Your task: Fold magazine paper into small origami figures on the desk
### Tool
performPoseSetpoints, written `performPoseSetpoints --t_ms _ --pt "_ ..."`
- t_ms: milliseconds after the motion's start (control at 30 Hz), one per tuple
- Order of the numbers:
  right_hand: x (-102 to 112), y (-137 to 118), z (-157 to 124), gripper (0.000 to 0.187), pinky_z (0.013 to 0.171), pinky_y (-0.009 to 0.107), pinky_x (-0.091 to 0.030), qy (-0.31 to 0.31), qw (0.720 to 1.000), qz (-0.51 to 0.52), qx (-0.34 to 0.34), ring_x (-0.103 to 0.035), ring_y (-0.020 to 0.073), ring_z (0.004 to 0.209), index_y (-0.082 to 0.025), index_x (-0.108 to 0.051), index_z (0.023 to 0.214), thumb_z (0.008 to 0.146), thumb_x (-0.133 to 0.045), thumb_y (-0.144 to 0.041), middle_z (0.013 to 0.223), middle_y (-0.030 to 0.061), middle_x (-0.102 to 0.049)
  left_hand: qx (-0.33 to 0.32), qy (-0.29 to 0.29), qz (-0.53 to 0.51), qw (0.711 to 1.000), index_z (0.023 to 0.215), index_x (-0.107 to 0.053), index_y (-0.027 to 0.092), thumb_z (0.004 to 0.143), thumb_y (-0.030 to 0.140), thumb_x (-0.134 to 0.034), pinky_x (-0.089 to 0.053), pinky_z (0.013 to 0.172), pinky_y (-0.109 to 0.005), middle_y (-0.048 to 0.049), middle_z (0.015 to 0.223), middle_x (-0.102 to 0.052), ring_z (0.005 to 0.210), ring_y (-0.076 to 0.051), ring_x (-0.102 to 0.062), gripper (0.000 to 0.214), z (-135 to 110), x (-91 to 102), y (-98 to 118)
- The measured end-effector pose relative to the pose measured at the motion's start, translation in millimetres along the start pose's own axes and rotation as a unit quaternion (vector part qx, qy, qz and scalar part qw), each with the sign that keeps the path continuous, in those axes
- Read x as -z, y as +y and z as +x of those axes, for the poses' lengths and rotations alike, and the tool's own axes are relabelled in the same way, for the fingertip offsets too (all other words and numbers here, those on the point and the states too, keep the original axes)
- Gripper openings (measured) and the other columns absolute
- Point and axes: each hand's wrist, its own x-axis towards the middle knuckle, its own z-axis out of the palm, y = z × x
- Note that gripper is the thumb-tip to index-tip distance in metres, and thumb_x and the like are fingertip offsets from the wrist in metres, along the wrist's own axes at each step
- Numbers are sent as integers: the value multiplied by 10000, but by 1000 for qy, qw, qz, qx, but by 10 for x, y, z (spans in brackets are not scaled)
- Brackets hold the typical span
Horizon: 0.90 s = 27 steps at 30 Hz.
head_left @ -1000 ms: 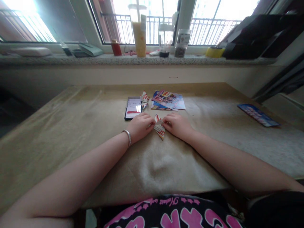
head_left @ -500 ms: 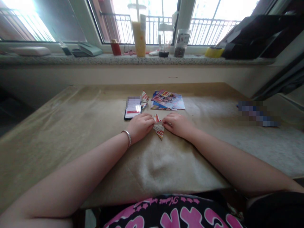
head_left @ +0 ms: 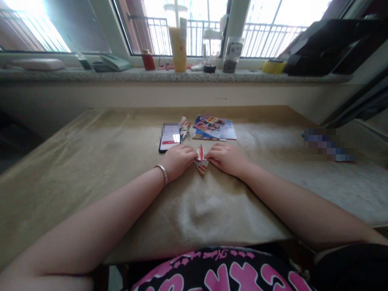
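A small folded piece of printed red-and-white paper (head_left: 201,162) lies on the brown paper-covered table (head_left: 91,161). My left hand (head_left: 178,160), with a silver bracelet at the wrist, pinches its left side with curled fingers. My right hand (head_left: 226,158) pinches its right side the same way. The paper's lower point sticks out toward me between the two hands, and a small flap stands up at its top.
Just beyond my hands lie a lit phone (head_left: 169,139), another folded paper piece (head_left: 184,127) and a stack of colourful leaflets (head_left: 215,128). A blue leaflet (head_left: 329,144) lies far right. The windowsill (head_left: 121,75) holds a tall drink cup (head_left: 178,38), jars and boxes.
The folded paper looks shorter and more compact than before; its lower point has drawn in between my fingers. Both hands stay in nearly the same place.
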Motion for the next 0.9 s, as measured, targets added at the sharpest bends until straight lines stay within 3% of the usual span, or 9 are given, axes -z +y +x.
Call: performPoseSetpoints --t_ms 167,500,900 --pt "15 17 -5 226 709 255 -362 -23 999 11 23 -577 154 823 -244 -684 971 898 -470 -252 910 21 -687 -29 -6 -41 999 934 -667 197 882 170 -461 -483 832 -292 -45 951 -681 939 -174 -613 215 -22 -9 -62" --pt "29 -11 -18 246 726 266 -378 -29 999 -9 42 -573 166 845 -219 -695 970 887 -466 -187 935 58 -671 -35 -16 -61 997 1009 -670 222 908 205 -427 -491 809 -277 -42 1012 -680 917 -158 -625 264 -47 26 -38" --pt "81 -60 -9 243 705 265 -392 -50 999 -16 -3 -587 177 880 -229 -708 942 855 -482 -205 958 50 -668 -31 -28 -45 998 962 -691 201 805 107 -474 -510 812 -306 -40 1012 -685 907 -173 -627 283 -55 75 -6"
